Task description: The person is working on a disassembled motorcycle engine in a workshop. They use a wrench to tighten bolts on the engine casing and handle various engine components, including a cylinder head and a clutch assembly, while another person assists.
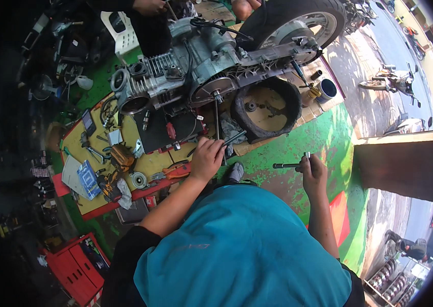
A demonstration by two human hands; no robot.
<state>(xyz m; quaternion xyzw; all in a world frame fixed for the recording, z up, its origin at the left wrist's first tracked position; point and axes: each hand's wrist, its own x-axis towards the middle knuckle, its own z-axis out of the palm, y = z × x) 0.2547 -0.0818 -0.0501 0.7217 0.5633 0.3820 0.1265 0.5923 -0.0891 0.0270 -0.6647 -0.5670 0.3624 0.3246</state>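
My left hand (pixel 208 158) is closed on a metal tool at the bench's edge, below the engine (pixel 206 66); a long bar (pixel 217 120) runs up from beside it toward the engine's hub (pixel 217 95), and a short rod (pixel 234 138) lies by its fingertips. My right hand (pixel 313 174) grips a socket wrench (pixel 290 165) out to the right, away from the bench. The engine has a finned cylinder and a rear wheel (pixel 326 20). Near my left hand are a red-handled tool (pixel 170 130) and orange-handled pliers (pixel 178 171).
A yellow-topped bench (pixel 93 204) holds scattered tools. A black ring-shaped pan (pixel 290 110) sits below the engine. Another person's hand (pixel 150 6) is at the top. A red tool chest (pixel 73 271) stands lower left, a dark post (pixel 400 169) right, parked motorcycles (pixel 395 84) beyond.
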